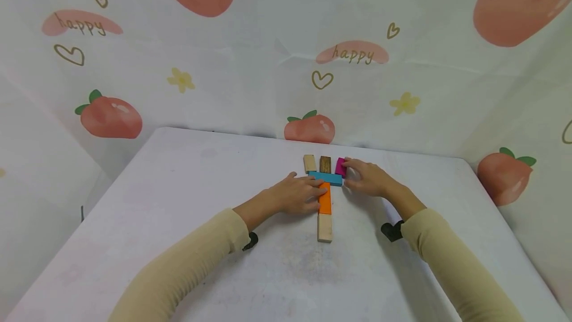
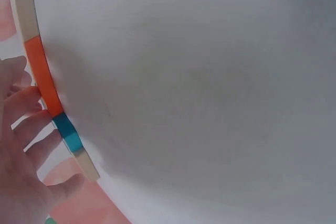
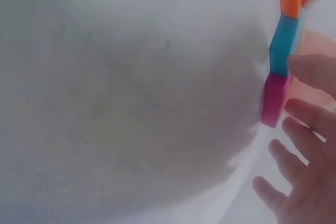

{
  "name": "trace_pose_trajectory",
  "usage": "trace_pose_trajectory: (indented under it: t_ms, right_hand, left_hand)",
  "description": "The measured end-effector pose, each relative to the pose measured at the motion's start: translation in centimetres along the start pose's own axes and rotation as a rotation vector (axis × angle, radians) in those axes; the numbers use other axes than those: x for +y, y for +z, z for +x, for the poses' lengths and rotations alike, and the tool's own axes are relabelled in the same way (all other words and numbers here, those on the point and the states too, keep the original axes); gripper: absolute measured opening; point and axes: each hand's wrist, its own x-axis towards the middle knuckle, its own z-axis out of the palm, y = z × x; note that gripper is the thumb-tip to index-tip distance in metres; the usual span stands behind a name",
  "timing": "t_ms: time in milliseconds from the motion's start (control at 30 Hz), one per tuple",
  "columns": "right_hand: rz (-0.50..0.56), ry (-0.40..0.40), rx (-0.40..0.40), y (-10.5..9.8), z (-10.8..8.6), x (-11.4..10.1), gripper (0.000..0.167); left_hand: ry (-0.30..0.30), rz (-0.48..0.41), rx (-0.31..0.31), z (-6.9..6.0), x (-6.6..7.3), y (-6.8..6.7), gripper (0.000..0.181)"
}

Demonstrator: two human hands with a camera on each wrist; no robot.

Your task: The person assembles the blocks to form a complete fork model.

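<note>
Flat on the table, an orange block [image 1: 326,205] and a pale wooden block [image 1: 324,227] lie end to end. A blue block [image 1: 334,179] lies crosswise at the orange one's far end. Beyond it stand a second pale block [image 1: 309,163], a dark brown block [image 1: 325,164] and a magenta block [image 1: 340,166] side by side. My left hand [image 1: 297,195] rests spread fingers on the orange and blue blocks. My right hand [image 1: 368,177] has a fingertip at the magenta block's side; in the right wrist view its thumb [image 3: 315,72] is against the blue block and its other fingers are spread.
The white table [image 1: 201,178] reaches back to a cloth [image 1: 250,63] printed with peaches, hearts and flowers. The blocks lie not far from the table's back edge. Dark wrist bands [image 1: 392,231] hang under both sleeves.
</note>
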Motion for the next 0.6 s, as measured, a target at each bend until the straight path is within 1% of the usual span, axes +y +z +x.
trace_pose_trajectory:
  t_ms: [133,267,400,500,600]
  right_hand:
    - [-0.025,-0.006,0.015,-0.3,-0.1,0.1,0.064]
    - [-0.036,0.007,0.008,-1.0,-0.5,0.4,0.064]
    - [-0.032,0.016,0.0,-1.7,-1.0,0.9,0.062]
    - [-0.025,0.034,-0.003,-2.2,-1.6,1.5,0.063]
    - [-0.015,0.055,-0.002,-2.8,-2.3,2.2,0.067]
  left_hand:
    - [-0.004,-0.001,-0.009,0.0,-0.1,-0.1,0.051]
    - [-0.012,-0.02,-0.017,0.0,-0.2,-0.3,0.051]
    - [-0.007,-0.037,0.007,-0.1,-0.6,-0.6,0.05]
    - [-0.001,-0.049,0.053,-0.4,-1.4,-1.1,0.049]
    - [-0.035,-0.047,0.075,-1.1,-2.8,-1.7,0.051]
